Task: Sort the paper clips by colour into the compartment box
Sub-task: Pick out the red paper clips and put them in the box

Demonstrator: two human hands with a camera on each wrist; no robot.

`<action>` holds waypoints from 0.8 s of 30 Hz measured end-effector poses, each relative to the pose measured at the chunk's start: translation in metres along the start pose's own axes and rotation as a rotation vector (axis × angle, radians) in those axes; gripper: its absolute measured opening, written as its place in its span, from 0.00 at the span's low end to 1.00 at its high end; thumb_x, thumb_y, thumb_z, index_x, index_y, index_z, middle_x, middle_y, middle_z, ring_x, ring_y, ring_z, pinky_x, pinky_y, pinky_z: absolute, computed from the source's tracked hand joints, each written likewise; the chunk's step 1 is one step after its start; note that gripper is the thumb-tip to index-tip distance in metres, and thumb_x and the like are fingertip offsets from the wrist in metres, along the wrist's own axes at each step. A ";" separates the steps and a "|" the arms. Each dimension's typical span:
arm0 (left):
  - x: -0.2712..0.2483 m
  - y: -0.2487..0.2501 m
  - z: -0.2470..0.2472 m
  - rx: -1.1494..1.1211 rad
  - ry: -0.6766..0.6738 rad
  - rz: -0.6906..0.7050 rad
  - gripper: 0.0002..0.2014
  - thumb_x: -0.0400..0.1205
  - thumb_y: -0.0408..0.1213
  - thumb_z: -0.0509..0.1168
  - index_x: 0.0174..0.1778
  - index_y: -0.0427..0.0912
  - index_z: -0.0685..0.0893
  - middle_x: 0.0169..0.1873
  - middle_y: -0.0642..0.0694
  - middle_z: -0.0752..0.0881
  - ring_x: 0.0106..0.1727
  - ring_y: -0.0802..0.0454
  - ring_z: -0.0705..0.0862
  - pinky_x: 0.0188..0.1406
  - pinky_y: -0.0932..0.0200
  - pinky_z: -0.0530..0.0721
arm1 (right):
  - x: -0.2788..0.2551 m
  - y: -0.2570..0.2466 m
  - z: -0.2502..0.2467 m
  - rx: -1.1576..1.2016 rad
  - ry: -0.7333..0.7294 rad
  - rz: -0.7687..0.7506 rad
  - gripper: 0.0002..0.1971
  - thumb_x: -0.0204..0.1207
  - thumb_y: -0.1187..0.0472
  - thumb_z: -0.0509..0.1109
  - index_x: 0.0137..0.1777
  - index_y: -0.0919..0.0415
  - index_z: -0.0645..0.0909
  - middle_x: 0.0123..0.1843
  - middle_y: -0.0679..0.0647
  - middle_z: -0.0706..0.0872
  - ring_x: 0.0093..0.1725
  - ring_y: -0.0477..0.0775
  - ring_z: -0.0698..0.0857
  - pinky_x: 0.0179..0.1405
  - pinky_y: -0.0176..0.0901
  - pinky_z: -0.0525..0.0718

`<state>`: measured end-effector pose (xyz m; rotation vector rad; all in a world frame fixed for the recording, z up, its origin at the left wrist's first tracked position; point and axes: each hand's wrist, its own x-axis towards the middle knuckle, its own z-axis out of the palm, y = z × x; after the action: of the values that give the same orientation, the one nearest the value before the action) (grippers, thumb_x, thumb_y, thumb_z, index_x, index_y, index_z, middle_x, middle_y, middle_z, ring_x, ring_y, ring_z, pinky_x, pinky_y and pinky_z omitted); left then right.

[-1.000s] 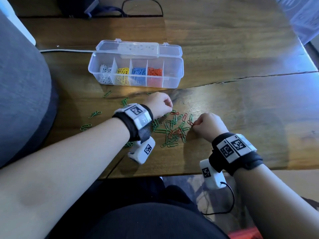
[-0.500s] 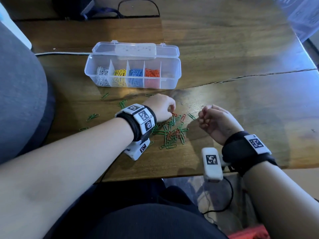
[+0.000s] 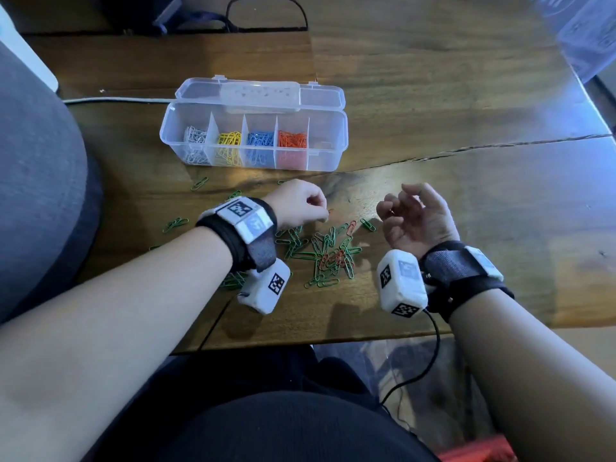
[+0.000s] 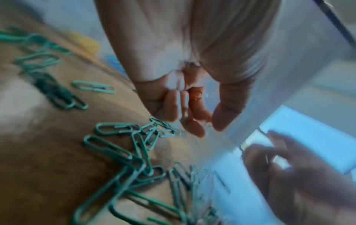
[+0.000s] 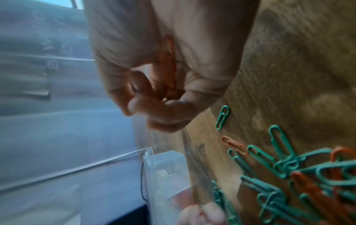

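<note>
Looks like a home or casual office desk setup. Dark wooden table [image 3: 433, 95] with visible grain and a long crack across the slab, glossy reflections. Grey upholstered seat or cushion [image 3: 36, 181] at left edge. White cable [image 3: 116, 101] running along the table, black cord loop [image 3: 266, 11] and dark bag-like item at far edge. Exact room type unclear.

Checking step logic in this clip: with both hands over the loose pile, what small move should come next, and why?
Probably the right hand should carry its orange clips to the orange compartment of the box and release them. Orange clips lie against its palm under curled fingers, and that compartment already holds orange ones. The left hand seems to be holding an orange clip too, so it could follow.
</note>
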<state>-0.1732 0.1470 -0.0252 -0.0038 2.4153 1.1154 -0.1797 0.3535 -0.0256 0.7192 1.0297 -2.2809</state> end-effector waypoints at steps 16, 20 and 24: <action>-0.035 -0.016 0.003 -0.820 -0.043 -0.295 0.16 0.84 0.39 0.59 0.29 0.45 0.69 0.23 0.52 0.67 0.20 0.60 0.58 0.14 0.70 0.53 | 0.006 0.021 0.019 -1.947 0.105 -0.313 0.07 0.77 0.62 0.67 0.49 0.65 0.83 0.50 0.58 0.86 0.50 0.56 0.81 0.43 0.39 0.74; -0.043 -0.010 0.011 -0.416 0.027 -0.253 0.15 0.86 0.42 0.58 0.33 0.43 0.75 0.26 0.51 0.69 0.21 0.59 0.63 0.13 0.70 0.61 | 0.003 0.025 0.016 -1.976 0.086 -0.320 0.06 0.75 0.63 0.65 0.43 0.65 0.82 0.41 0.57 0.84 0.40 0.54 0.78 0.37 0.38 0.73; -0.049 -0.002 0.025 0.144 0.109 -0.095 0.11 0.82 0.44 0.63 0.37 0.44 0.84 0.26 0.56 0.76 0.29 0.55 0.75 0.31 0.62 0.71 | -0.007 0.028 0.005 -1.313 0.098 -0.220 0.11 0.76 0.65 0.61 0.30 0.62 0.73 0.20 0.47 0.73 0.21 0.49 0.67 0.17 0.33 0.63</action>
<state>-0.1190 0.1543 -0.0202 -0.1349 2.5582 0.9193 -0.1571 0.3357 -0.0323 0.1268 2.3016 -1.2033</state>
